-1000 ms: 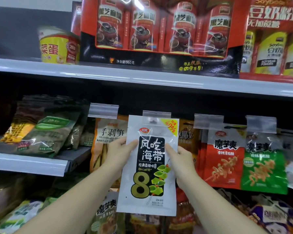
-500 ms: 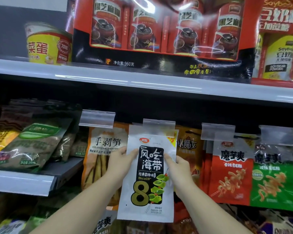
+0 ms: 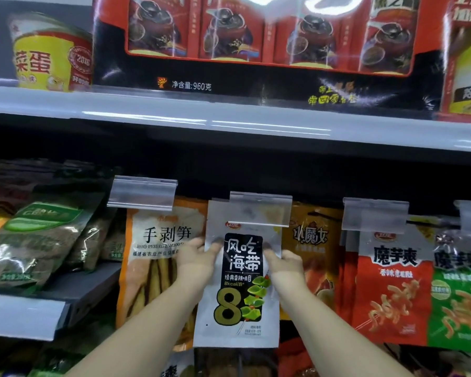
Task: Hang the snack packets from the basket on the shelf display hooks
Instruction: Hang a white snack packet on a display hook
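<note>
A white snack packet (image 3: 237, 289) with a black label and a big gold 8 is held upright in front of the hook row. My left hand (image 3: 199, 261) grips its left edge and my right hand (image 3: 286, 265) grips its right edge. The packet's top edge is tucked behind the clear price tag holder (image 3: 260, 210) of the middle hook. The hook itself and the packet's hang hole are hidden by that holder. The basket is out of view.
Hanging neighbours: a beige bamboo shoot packet (image 3: 158, 240) to the left, an orange packet (image 3: 310, 240), a red packet (image 3: 392, 281) and a green packet (image 3: 458, 295) to the right. Green bags (image 3: 38, 240) lie on a side shelf. Boxed cans (image 3: 256, 36) stand above.
Both hands have lifted the white packet upward, and its top edge now sits behind the middle tag holder. The view has moved closer to the shelf.
</note>
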Demonstrator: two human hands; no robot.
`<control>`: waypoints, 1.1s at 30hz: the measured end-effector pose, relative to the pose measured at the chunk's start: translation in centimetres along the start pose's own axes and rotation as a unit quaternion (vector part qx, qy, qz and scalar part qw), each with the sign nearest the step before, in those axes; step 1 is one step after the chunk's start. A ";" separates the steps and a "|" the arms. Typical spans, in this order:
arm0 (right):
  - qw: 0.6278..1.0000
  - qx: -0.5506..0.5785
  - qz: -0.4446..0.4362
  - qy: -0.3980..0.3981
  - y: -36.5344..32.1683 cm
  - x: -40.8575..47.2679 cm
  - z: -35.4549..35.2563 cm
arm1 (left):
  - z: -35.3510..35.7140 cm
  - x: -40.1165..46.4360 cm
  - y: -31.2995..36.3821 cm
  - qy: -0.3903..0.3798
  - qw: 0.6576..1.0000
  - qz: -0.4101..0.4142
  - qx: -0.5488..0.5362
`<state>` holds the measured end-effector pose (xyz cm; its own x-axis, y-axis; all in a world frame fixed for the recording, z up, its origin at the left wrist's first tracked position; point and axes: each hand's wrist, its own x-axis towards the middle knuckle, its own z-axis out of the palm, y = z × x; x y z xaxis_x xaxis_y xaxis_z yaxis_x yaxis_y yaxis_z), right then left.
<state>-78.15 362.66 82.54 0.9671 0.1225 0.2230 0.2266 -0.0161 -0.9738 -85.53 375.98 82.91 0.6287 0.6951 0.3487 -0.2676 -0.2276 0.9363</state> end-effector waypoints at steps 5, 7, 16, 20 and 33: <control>0.997 -0.050 -0.064 0.013 0.5 -0.9 -0.5 | -0.5 -0.5 -1.1 -0.022 0.998 0.053 0.015; 0.992 -0.078 -0.091 0.029 0.9 -1.2 -0.8 | -0.9 -1.5 -1.4 -0.034 0.994 0.090 0.049; 0.947 -0.269 -0.167 0.054 1.0 -3.4 -1.7 | -1.6 -4.3 -2.5 -0.063 0.929 0.259 0.258; 0.883 -0.404 -0.234 0.039 1.1 -6.6 -2.6 | -2.0 -4.7 -4.0 -0.078 0.847 0.391 0.352; 0.734 -0.651 -0.192 -0.041 7.8 -18.4 -10.5 | -6.4 -17.0 -8.0 -0.172 0.704 0.347 0.596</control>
<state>-92.92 349.91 71.31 0.8051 0.4237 0.4150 0.4501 -0.8922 0.0376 -98.73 370.36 69.26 0.8427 -0.0237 0.5378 0.0771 -0.9834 -0.1641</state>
